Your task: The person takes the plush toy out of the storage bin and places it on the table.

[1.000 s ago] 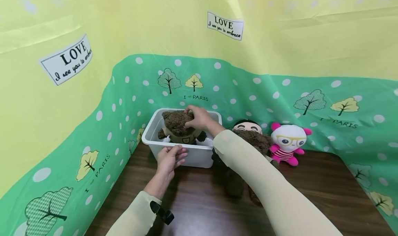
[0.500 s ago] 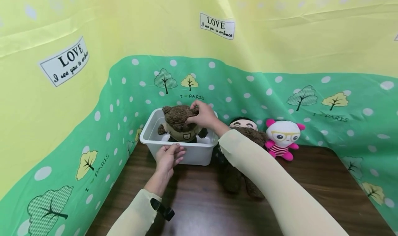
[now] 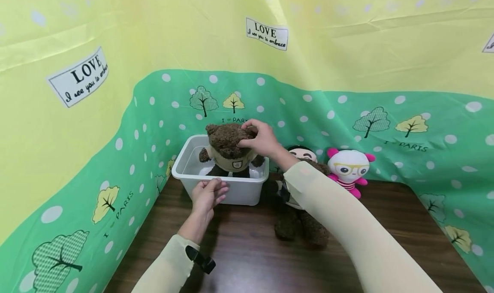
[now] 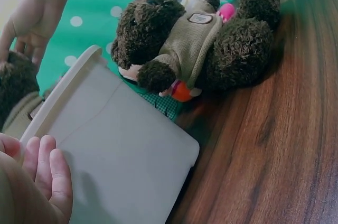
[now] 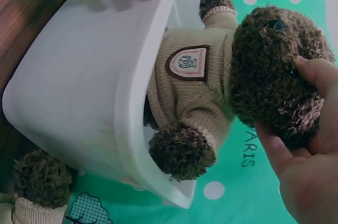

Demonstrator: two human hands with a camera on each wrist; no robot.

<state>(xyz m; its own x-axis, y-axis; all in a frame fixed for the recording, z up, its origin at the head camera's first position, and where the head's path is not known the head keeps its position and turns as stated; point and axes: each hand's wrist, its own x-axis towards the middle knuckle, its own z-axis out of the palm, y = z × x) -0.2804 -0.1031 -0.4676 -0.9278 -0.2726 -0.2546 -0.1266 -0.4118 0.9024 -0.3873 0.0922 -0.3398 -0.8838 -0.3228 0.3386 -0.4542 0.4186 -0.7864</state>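
Note:
A brown teddy bear [image 3: 228,140] in a beige knitted sweater with a badge is upright, partly inside a white plastic bin [image 3: 231,194]. My right hand [image 3: 263,139] grips the bear's head from its side, thumb on the face, as the right wrist view shows. Its lower legs are hidden behind the bin's front wall. At the front rim my left hand [image 3: 206,197] holds the bin, thumb on top and fingers along the outer wall. A second brown bear [image 4: 193,49] in a similar sweater lies on the wooden table, partly covered by my right forearm in the head view.
Behind the second bear sits a doll [image 3: 302,152] with dark hair, mostly covered. To its right is a white and pink panda plush [image 3: 349,168] with yellow glasses. A green and yellow printed cloth [image 3: 308,61] walls the back and left of the dark wooden table [image 3: 247,250].
The teddy bear in my right hand has risen higher out of the bin and a little to the right. My left hand stays at the front rim. The view has shifted slightly.

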